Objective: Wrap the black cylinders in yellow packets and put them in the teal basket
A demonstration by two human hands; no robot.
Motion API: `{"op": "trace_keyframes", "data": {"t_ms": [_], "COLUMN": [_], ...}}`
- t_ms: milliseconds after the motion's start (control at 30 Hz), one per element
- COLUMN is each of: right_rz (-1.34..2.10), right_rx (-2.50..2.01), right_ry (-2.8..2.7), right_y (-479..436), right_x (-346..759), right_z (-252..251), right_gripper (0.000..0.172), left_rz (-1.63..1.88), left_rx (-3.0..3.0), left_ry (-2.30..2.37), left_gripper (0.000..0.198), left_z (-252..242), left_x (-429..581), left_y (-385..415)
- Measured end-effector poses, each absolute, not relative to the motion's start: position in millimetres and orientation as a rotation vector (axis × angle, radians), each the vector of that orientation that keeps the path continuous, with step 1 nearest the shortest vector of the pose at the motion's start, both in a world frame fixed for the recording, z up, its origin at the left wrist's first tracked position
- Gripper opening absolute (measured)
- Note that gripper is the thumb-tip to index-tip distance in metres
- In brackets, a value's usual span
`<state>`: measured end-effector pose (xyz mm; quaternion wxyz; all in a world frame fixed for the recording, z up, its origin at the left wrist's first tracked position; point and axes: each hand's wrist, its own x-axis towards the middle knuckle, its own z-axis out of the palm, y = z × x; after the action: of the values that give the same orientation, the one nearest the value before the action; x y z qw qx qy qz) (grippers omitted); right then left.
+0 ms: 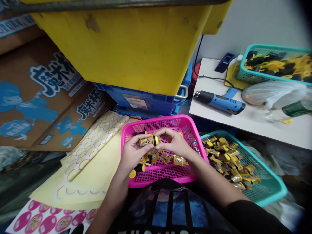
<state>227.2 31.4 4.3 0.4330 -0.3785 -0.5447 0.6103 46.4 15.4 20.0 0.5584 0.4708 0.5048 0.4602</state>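
Above the pink basket (195, 130), my left hand (130, 151) is closed around a small yellow bottle (147, 141) with a colourful printed wrapper, a black band and a yellow cap. The bottle lies roughly sideways, cap end to the right. My right hand (174, 141) curls its thumb and fingertips around that cap end. Below the hands, the basket holds wrapped yellow pieces (179, 160) and black-and-yellow parts (138, 168), some hidden by my hands.
A teal basket (273, 185) of similar bottles stands at right. The white table (214, 122) bears a blue heat gun (221, 102) and another teal basket (243, 73) of parts. Yellow and blue crates (126, 48) rise ahead. Sticker sheets (97, 139) and cartons (36, 107) are at left.
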Motion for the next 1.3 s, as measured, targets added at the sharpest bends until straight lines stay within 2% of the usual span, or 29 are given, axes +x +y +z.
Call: {"op": "trace_keyframes", "data": {"t_ms": [233, 500, 567, 667, 767, 867, 967, 1100, 1167, 1233, 1300], "right_rz": [2.045, 1.896, 1.933, 1.945, 1.773, 1.407, 1.057, 0.825, 0.934, 1.088, 0.895], "right_rx": [-0.623, -0.655, -0.621, -0.558, -0.625, -0.844, -0.987, -1.25, -1.622, -2.192, -2.721], "right_ry": [-0.796, -0.823, -0.813, -0.876, -1.16, -1.424, -1.538, -1.696, -1.744, -1.697, -1.528], "right_y": [18.8, 22.2, 23.2, 22.2, 17.0, 8.9, -0.4, -27.2, -50.5, -73.8, -88.3], "right_x": [211.3, 203.4, 205.7, 213.5, 221.0, 225.5, 243.7, 321.0, 375.3, 425.9, 460.6], "right_z": [-8.7, -19.2, -18.0, -13.4, -10.3, -5.9, 8.5, 44.6, 61.0, 69.3, 69.7], "right_gripper": [0.048, 0.034, 0.036, 0.048, 0.045, 0.047, 0.037, 0.03, 0.029, 0.035, 0.047], "left_rz": [1.11, 1.138, 1.135, 1.115, 1.078, 1.016, 0.982, 1.0, 0.993, 0.97, 0.972], "left_rx": [1.026, 1.007, 0.964, 0.85, 0.779, 0.805, 0.924, 1.064, 1.057, 1.025, 1.031], "left_ry": [1.085, 1.109, 1.067, 0.916, 0.798, 0.796, 0.832, 0.861, 0.919, 0.981, 1.042], "left_gripper": [0.033, 0.031, 0.032, 0.03, 0.027, 0.028, 0.038, 0.053, 0.049, 0.042, 0.037], "left_z": [14.1, 9.6, 9.1, 9.9, 10.8, 11.3, 11.9, 7.9, 3.7, -0.2, -2.9], "left_x": [58.6, 63.3, 64.8, 66.5, 68.6, 74.3, 82.4, 83.2, 77.3, 69.0, 60.4], "left_y": [10.8, 7.1, 5.7, 3.4, 2.1, 1.7, 2.2, 8.7, 13.1, 16.2, 17.8]}}
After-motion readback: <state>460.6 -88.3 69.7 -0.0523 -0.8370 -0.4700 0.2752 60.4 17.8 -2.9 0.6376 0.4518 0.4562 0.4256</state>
